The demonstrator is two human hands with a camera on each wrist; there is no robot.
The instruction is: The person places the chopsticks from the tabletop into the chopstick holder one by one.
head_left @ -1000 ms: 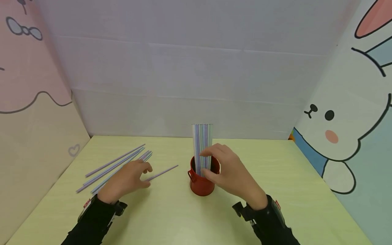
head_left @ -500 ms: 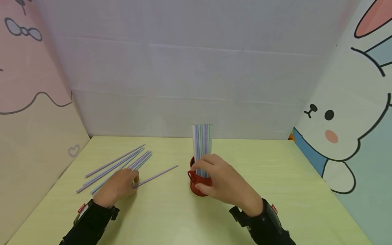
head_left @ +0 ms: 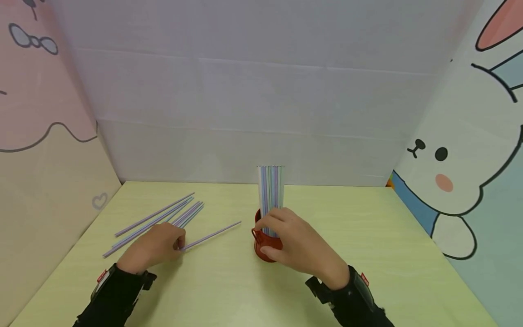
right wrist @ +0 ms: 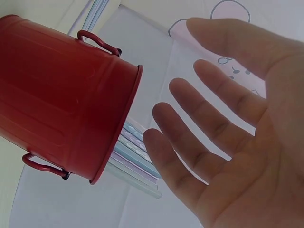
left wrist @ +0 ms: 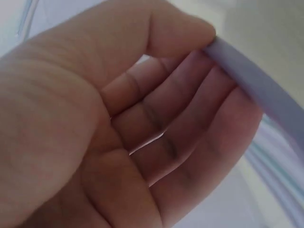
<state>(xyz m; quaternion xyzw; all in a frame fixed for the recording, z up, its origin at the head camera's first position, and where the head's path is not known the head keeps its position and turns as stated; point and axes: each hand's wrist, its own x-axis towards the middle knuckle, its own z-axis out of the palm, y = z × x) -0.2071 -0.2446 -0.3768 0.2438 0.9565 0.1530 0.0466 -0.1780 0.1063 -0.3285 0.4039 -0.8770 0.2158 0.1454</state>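
Note:
My left hand (head_left: 153, 245) pinches the near end of a light purple straw (head_left: 214, 233) between thumb and fingertips; the straw's far end points right, low over the table. In the left wrist view the thumb presses this purple straw (left wrist: 256, 78) against the fingers. A small red bucket (head_left: 263, 250) with wire side handles stands upright and holds a bunch of pastel straws (head_left: 271, 188). Beside its rim hovers my right hand (head_left: 300, 245), partly covering it in the head view. The right wrist view has the fingers spread and holding nothing, apart from the bucket (right wrist: 66, 99).
Several loose purple and blue straws (head_left: 152, 221) lie slanted on the left of the pale yellow table (head_left: 229, 290), partly behind the left hand. A white sheet (head_left: 261, 100) hangs behind the table, with cartoon-printed panels (head_left: 457, 190) at the sides.
My left hand has moved down and left and taken hold of the single purple straw, which has shifted very slightly right. My right hand has lowered from the straws to the bucket's rim.

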